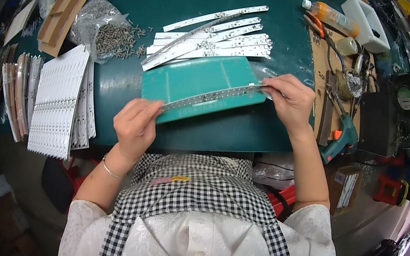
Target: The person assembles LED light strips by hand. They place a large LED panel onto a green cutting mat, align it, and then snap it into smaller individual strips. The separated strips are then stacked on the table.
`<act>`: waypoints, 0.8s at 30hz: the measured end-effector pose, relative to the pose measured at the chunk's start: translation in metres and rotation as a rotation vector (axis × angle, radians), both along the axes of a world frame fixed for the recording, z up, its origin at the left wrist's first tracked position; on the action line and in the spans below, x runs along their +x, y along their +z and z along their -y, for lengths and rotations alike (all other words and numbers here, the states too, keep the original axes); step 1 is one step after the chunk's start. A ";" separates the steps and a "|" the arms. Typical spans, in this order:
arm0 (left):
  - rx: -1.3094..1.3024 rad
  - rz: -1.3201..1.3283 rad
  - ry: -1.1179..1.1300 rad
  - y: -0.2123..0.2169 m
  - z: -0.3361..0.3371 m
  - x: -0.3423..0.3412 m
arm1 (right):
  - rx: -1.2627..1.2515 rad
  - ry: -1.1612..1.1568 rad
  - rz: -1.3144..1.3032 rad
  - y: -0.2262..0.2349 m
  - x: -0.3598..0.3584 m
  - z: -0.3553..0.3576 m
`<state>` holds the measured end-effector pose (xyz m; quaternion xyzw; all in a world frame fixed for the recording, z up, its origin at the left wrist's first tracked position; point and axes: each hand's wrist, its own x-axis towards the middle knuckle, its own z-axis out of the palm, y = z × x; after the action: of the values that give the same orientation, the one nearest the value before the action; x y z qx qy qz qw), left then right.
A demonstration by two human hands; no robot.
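A long, thin grey strip dotted with small marks stretches between my two hands. My left hand pinches its left end, thumb against fingers. At the other end, my right hand grips it between thumb and fingertips. Beneath the strip lies a green rectangular board, slightly tilted to the table's edge. Just beyond the board, several white strips with small dark parts are piled in a loose fan.
Small screws spill from a clear bag at left, near a cardboard tray. White panels stand at the left edge. On the right are an orange drink bottle, a white box, a green glue gun and a black device.
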<state>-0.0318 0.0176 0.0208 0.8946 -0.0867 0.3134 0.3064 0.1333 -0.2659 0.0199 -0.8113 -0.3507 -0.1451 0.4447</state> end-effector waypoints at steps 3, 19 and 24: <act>0.028 0.045 0.012 0.001 0.001 0.000 | 0.009 -0.036 0.155 -0.005 -0.002 0.000; 0.219 -0.180 0.080 0.020 0.002 -0.006 | -0.378 0.285 0.218 0.035 -0.019 -0.053; 0.311 -0.250 -0.057 0.038 0.015 0.019 | -0.267 0.337 0.323 0.037 -0.014 -0.060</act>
<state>-0.0123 0.0025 0.0587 0.9603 -0.1205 0.1738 0.1818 0.1197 -0.2056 0.0570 -0.7592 -0.5632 -0.1491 0.2899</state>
